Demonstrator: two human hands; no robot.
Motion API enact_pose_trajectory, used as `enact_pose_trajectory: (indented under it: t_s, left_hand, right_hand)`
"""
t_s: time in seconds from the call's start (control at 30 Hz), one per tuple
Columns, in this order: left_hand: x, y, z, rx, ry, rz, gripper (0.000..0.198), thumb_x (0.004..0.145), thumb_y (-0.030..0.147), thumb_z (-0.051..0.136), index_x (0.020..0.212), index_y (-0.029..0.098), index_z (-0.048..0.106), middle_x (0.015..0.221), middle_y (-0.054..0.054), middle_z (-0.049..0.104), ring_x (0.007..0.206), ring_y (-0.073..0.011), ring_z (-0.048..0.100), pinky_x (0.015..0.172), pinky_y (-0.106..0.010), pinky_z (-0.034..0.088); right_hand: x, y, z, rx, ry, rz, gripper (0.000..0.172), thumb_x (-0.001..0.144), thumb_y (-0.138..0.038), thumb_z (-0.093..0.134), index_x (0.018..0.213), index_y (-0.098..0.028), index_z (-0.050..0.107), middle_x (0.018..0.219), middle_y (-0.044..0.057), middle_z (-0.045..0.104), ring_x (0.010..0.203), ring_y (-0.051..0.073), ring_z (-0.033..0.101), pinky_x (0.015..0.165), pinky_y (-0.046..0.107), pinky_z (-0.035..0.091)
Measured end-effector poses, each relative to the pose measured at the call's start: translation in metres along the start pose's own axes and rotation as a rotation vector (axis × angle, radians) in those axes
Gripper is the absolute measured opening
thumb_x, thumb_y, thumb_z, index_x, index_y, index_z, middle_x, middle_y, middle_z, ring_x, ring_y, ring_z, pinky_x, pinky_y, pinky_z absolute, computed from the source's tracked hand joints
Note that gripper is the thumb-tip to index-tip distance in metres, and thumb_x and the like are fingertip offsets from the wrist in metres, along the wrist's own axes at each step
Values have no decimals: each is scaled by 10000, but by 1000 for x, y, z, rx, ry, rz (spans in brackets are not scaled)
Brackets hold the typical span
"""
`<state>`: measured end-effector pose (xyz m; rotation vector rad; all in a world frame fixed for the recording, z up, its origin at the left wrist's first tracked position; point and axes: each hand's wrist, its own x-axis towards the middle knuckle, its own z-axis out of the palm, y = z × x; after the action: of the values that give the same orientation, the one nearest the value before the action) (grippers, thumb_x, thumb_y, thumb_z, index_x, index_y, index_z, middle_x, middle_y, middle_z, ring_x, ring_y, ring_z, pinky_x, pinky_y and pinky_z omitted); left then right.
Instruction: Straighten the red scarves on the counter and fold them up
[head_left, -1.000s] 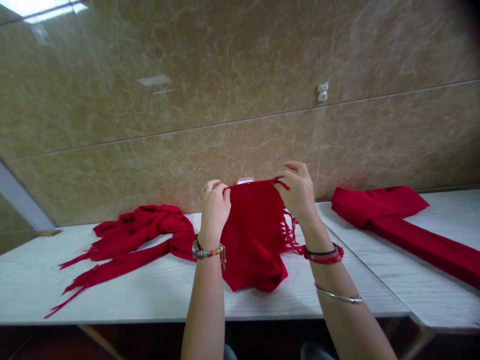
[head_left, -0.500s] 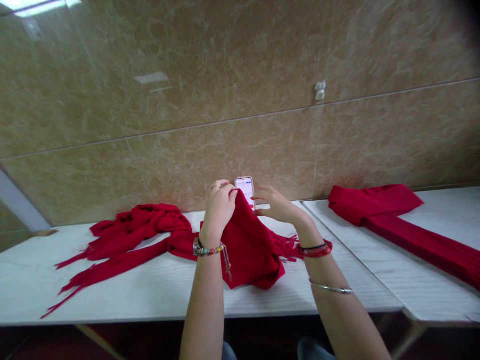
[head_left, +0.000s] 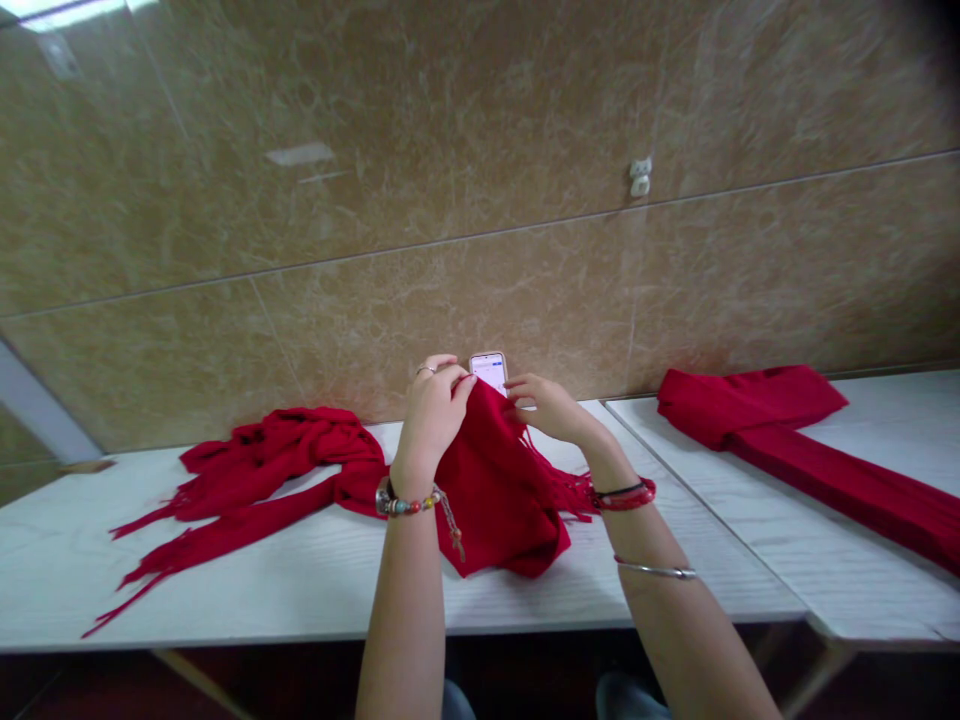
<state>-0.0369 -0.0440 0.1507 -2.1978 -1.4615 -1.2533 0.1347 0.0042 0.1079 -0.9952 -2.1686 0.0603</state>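
Note:
A red fringed scarf (head_left: 504, 500) lies bunched on the white table in front of me, its far corner raised into a peak. My left hand (head_left: 436, 415) pinches that peak between thumb and fingers. On the scarf's right edge, my right hand (head_left: 553, 410) has its fingertips closed on the cloth; its thumb is mostly hidden. Strands of fringe (head_left: 570, 488) run from near those fingers down toward the right wrist. Behind the raised cloth, a phone (head_left: 488, 368) with a lit screen leans at the wall, its lower part covered.
Another crumpled red scarf (head_left: 292, 450) with fringed ends lies on the left of the white table (head_left: 300, 600). A folded red scarf (head_left: 757, 410) rests on the adjoining table at right. A tiled wall (head_left: 420, 150) with a small white hook (head_left: 640, 177) stands behind.
My right hand has moved slightly left onto the scarf's edge, its fingers drawing together, and fringe strands now rise toward it. My left hand still pinches the peak; the phone is more covered.

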Motion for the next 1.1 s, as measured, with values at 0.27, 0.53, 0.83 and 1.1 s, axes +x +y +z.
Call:
enact_pose_trajectory:
  t_s: [0.27,0.53,0.83,1.1]
  left_hand:
    - [0,-13,-1,75,120,-80,164,827,165,491,758,142,639,1039,-106,570,1001,-210,548,915,-345,405]
    - [2,-12,11,73,17,-104,135,807,143,523,755,138,648,1025,-103,569,994,-201,552,911,-330,410]
    - [1,-15,14,62,22,-90,156,817,155,503,756,141,647,1028,-103,557,987,-212,544,917,-361,408]
    - [1,1,18,10,-72,33,158,830,155,509,761,153,651,1055,-90,540,1073,-205,490,960,-344,376]
  right_hand:
    - [-13,20,-25,-238,77,103,80,755,-198,603,705,-158,651,892,85,642,874,189,577,786,283,432]
    - [-22,7,-40,-397,130,282,49,744,-204,594,723,-181,633,1025,86,612,975,216,543,831,363,422]
    - [-24,11,-40,-316,190,237,60,741,-231,613,726,-193,656,938,79,624,939,223,563,838,382,431]
    - [-7,-2,-5,-93,132,38,342,682,-293,693,1016,-239,641,1245,117,492,1180,290,410,911,492,384]
